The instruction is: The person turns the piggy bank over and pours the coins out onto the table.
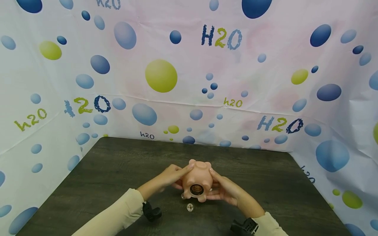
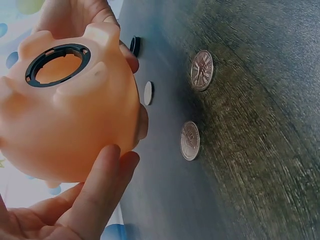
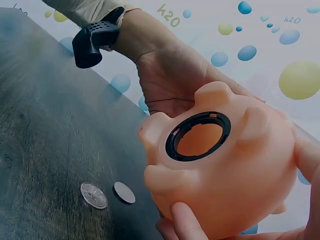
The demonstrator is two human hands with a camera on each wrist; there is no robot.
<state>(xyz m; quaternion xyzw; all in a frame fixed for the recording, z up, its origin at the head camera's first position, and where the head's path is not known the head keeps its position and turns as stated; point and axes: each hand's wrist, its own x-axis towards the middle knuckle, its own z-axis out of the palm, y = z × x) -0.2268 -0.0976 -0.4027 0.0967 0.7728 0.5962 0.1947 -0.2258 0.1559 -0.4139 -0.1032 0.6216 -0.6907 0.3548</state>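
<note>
A peach-coloured piggy bank (image 1: 198,178) is held between both hands above the dark table, tipped so its underside faces me. The round hole in its belly has a black rim (image 3: 170,146) and no cap in it. My left hand (image 1: 173,176) grips one side, thumb along the top and fingers underneath. On the other side my right hand (image 1: 226,190) holds it the same way, thumb high and fingers lower down. Below the bank lie a patterned coin (image 2: 202,70), a second coin (image 2: 190,141) and a paler one (image 2: 149,93).
A small black round piece (image 2: 135,46) rests on the table beyond the coins, near the right hand. The dark wood-grain table (image 1: 118,177) ends at a white backdrop (image 1: 195,65) printed with blue and green dots.
</note>
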